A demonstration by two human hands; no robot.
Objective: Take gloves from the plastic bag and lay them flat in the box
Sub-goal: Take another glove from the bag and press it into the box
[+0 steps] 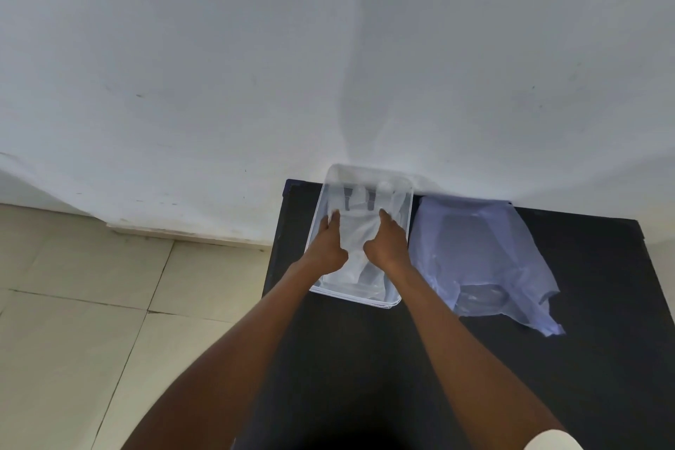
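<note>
Pressing down inside the clear box (404, 230), the left hand (328, 248) and right hand (388, 243) are seen from the head view, fingers spread flat and gripping nothing. A translucent glove (356, 234) is laid in the box between and beneath the fingertips, its finger ends lying beyond them toward the white wall (328, 47). Just right of the right-hand fingers, the crumpled plastic bag (482, 259) is spread on the black table (584, 340).

Plain room: white wall (219, 66), tiled floor (73, 303).
</note>
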